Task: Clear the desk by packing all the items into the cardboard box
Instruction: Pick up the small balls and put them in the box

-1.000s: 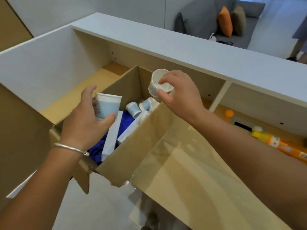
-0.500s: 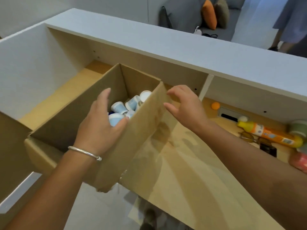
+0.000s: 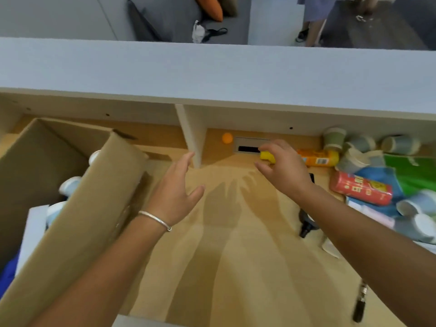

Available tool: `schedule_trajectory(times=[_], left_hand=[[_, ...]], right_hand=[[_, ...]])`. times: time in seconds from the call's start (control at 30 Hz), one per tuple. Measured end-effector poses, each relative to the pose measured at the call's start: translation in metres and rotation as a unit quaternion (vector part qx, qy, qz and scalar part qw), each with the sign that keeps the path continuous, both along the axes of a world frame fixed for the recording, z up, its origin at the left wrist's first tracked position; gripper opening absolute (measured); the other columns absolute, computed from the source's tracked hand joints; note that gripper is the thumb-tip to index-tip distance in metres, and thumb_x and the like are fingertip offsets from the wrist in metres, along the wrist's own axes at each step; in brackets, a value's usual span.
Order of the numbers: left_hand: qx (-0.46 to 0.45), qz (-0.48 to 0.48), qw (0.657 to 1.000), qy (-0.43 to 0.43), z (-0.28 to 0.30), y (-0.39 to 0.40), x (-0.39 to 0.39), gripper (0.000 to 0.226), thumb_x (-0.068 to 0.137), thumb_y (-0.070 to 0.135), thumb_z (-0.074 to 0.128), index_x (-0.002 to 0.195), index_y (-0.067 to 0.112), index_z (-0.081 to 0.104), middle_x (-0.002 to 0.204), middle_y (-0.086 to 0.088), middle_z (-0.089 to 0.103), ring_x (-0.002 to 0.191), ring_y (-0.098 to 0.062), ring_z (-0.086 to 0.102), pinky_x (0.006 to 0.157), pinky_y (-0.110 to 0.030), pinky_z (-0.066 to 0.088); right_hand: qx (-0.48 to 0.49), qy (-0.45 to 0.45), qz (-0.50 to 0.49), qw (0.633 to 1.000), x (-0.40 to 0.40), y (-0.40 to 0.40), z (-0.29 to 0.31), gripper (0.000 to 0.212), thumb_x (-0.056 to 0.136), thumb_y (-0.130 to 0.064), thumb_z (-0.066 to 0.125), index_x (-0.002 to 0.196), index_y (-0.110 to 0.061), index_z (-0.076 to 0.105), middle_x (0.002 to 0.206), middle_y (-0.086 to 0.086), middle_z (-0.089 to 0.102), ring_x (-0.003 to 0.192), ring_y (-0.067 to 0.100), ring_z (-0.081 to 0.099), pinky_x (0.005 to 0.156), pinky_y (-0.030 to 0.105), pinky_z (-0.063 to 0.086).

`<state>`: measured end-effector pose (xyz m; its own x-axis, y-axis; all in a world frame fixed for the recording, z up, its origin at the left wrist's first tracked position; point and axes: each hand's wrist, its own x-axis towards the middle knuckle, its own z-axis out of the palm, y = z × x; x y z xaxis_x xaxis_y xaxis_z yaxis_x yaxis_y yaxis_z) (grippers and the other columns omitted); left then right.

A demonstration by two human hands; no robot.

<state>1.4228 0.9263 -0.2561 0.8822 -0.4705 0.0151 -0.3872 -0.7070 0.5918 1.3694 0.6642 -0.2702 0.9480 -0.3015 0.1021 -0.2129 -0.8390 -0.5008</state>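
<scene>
A: Where's the box [image 3: 77, 223]?

B: At nine o'clock on the desk [image 3: 236, 256], flaps up, with cups [image 3: 70, 185] and something blue inside.

A: And the hands?

B: The left hand [image 3: 175, 193] hovers beside the box flap, fingers spread, holding nothing. The right hand [image 3: 283, 169], toward one o'clock, curls over the yellow cap of an orange bottle [image 3: 318, 158] lying on its side; whether it grips the cap, I can't tell.

A: Anything else?

B: A red can [image 3: 361, 188] and more cups [image 3: 401, 143] at three o'clock.

I see a light wood desk [image 3: 231, 244]. On it: cardboard box [image 3: 70, 208] at left; orange ball [image 3: 227, 138] at back; orange bottle [image 3: 318, 158], red can [image 3: 361, 188], paper cups [image 3: 354, 147] at right.
</scene>
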Motion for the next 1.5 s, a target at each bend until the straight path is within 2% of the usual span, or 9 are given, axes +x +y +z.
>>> schedule_trajectory(times=[0.1, 0.47, 0.6, 0.73, 0.87, 0.97, 1.17, 1.37, 1.5], left_hand=[[0.033, -0.013, 0.999, 0.017, -0.020, -0.041, 0.013, 0.075, 0.085, 0.039, 0.066, 0.146, 0.033, 0.021, 0.145, 0.004, 0.040, 0.129, -0.013, 0.045, 0.099, -0.033, 0.044], [0.166, -0.024, 0.985, 0.035, -0.077, -0.155, 0.101, 0.063, 0.086, 0.034, 0.057, 0.142, 0.028, 0.031, 0.138, -0.011, 0.041, 0.104, -0.034, 0.057, 0.080, -0.035, 0.047], [0.199, 0.001, 0.979, 0.034, -0.100, -0.174, 0.142, 0.029, 0.086, 0.041, 0.045, 0.109, 0.027, 0.054, 0.110, -0.007, 0.059, 0.094, -0.034, 0.059, 0.076, -0.037, 0.050], [0.275, 0.009, 0.960, 0.056, -0.116, -0.184, 0.168, 0.047, 0.091, 0.054, 0.031, 0.107, 0.023, 0.062, 0.103, -0.005, 0.068, 0.093, -0.033, 0.063, 0.081, -0.039, 0.053], [0.293, -0.035, 0.954, 0.047, -0.122, -0.189, 0.173, 0.034, 0.097, 0.038, 0.033, 0.092, 0.016, 0.060, 0.095, -0.008, 0.068, 0.091, -0.033, 0.064, 0.081, -0.039, 0.053], [0.263, -0.039, 0.963, 0.049, -0.126, -0.185, 0.169, 0.020, 0.093, 0.016, 0.040, 0.079, 0.017, 0.055, 0.099, -0.013, 0.067, 0.090, -0.035, 0.064, 0.076, -0.034, 0.049], [0.259, -0.073, 0.963, 0.021, -0.129, -0.156, 0.126, 0.047, 0.085, -0.002, 0.050, 0.128, 0.018, 0.055, 0.125, -0.010, 0.053, 0.110, -0.030, 0.057, 0.081, -0.032, 0.045], [0.154, -0.030, 0.987, 0.015, -0.104, -0.102, 0.073, 0.042, 0.086, 0.010, 0.057, 0.127, 0.020, 0.056, 0.124, -0.008, 0.056, 0.110, -0.030, 0.054, 0.083, -0.035, 0.044], [0.086, -0.005, 0.996, -0.033, -0.060, -0.059, 0.031, 0.047, 0.083, 0.014, 0.064, 0.128, 0.019, 0.054, 0.126, -0.005, 0.054, 0.110, -0.027, 0.055, 0.086, -0.036, 0.048]], right_hand=[[0.008, 0.014, -0.020, 1.000, -0.004, -0.034, -0.012, 0.040, 0.086, -0.033, 0.068, 0.124, -0.022, 0.060, 0.122, 0.002, 0.056, 0.110, 0.021, 0.053, 0.080, 0.028, 0.042], [-0.015, 0.134, -0.026, 0.991, 0.065, -0.097, -0.054, 0.052, 0.092, -0.047, 0.053, 0.139, -0.025, 0.046, 0.140, 0.005, 0.048, 0.125, 0.026, 0.047, 0.095, 0.038, 0.046], [-0.036, 0.228, -0.030, 0.973, 0.098, -0.094, -0.067, 0.050, 0.095, -0.053, 0.041, 0.131, -0.020, 0.052, 0.124, 0.006, 0.061, 0.115, 0.027, 0.055, 0.090, 0.035, 0.045], [0.062, 0.282, -0.014, 0.957, 0.112, -0.085, -0.082, 0.041, 0.100, -0.041, 0.037, 0.119, -0.009, 0.055, 0.116, 0.010, 0.060, 0.112, 0.028, 0.054, 0.094, 0.038, 0.044], [0.008, 0.261, -0.036, 0.965, 0.120, -0.078, -0.091, 0.028, 0.096, -0.029, 0.044, 0.110, -0.012, 0.061, 0.106, 0.006, 0.065, 0.100, 0.025, 0.061, 0.064, 0.026, 0.039], [-0.031, 0.295, -0.027, 0.955, 0.125, -0.073, -0.094, 0.037, 0.093, -0.023, 0.046, 0.129, -0.018, 0.053, 0.121, 0.006, 0.060, 0.110, 0.029, 0.057, 0.078, 0.029, 0.045], [-0.155, 0.296, 0.018, 0.942, 0.121, -0.054, -0.098, 0.066, 0.077, -0.009, 0.064, 0.137, -0.024, 0.038, 0.126, 0.012, 0.045, 0.107, 0.032, 0.054, 0.087, 0.040, 0.042], [-0.140, 0.165, 0.050, 0.975, 0.097, -0.032, -0.089, 0.047, 0.085, -0.025, 0.058, 0.130, -0.021, 0.049, 0.121, 0.011, 0.052, 0.091, 0.033, 0.058, 0.079, 0.038, 0.045], [-0.088, 0.090, 0.094, 0.988, 0.068, 0.003, -0.067, 0.045, 0.085, -0.037, 0.060, 0.127, -0.022, 0.053, 0.123, 0.007, 0.054, 0.098, 0.031, 0.059, 0.078, 0.039, 0.048]])
